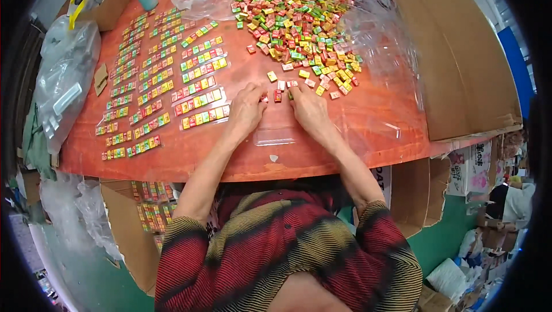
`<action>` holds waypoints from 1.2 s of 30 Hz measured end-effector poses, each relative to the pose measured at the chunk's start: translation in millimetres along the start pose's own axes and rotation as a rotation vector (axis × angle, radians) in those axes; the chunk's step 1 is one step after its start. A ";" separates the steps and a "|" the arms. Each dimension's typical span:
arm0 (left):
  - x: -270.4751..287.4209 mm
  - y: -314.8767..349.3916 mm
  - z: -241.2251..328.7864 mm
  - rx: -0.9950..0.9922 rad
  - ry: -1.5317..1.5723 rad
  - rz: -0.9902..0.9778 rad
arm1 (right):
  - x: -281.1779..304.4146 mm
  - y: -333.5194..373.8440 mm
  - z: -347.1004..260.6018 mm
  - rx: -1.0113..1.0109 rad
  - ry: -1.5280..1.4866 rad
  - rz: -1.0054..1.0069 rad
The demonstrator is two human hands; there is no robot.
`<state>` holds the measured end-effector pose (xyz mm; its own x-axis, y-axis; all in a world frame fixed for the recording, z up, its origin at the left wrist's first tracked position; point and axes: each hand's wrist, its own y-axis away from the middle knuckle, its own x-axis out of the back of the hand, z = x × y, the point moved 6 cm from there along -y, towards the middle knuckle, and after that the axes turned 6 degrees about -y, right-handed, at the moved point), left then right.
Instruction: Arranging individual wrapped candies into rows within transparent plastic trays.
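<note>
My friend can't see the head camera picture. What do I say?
A person's left hand and right hand touch small colourful blocks on a red table; a jumbled pile lies beyond, neat rows to the left.

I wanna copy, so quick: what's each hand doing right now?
Left hand: partly curled, at a small red box; can't tell if it's gripped.
Right hand: partly curled, by small boxes; can't tell if it holds one.

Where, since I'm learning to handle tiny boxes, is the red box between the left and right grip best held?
I'd take the red box by its left and right sides, coming from above, near side: it looks narrow across, those sides seem clear, and another small box sits just beyond its far end.
</note>
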<state>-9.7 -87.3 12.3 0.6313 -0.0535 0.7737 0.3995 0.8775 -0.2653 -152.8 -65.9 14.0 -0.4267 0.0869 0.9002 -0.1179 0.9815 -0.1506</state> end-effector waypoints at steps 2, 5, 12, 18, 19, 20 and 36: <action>-0.9 -1.0 -1.6 0.037 -0.005 -0.034 | 3.4 -0.6 -1.4 0.054 -0.051 0.072; -0.1 0.0 -3.2 0.042 0.004 -0.062 | 7.1 -1.5 0.5 0.066 -0.044 -0.004; 6.1 9.4 -3.0 0.082 0.011 0.004 | 7.3 -18.3 -10.0 -0.069 -0.249 -0.204; 7.1 8.6 -10.0 0.193 0.043 -0.032 | -8.0 -32.3 -32.5 0.105 -0.316 -0.123; 6.7 9.1 -10.1 0.184 0.025 -0.052 | -7.1 -38.5 -31.2 0.110 -0.317 -0.126; 7.5 10.0 -8.8 0.188 0.026 -0.052 | -3.6 -46.3 -26.9 0.090 -0.372 -0.089; -9.2 -10.4 1.8 -0.014 -0.072 -0.079 | 25.2 -44.8 18.5 0.210 -0.187 0.205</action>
<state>-20.9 -95.1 9.0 0.5481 -0.0873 0.8318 0.4554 0.8653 -0.2093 -174.8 -110.8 35.9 -0.6149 0.2268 0.7553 -0.1863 0.8888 -0.4186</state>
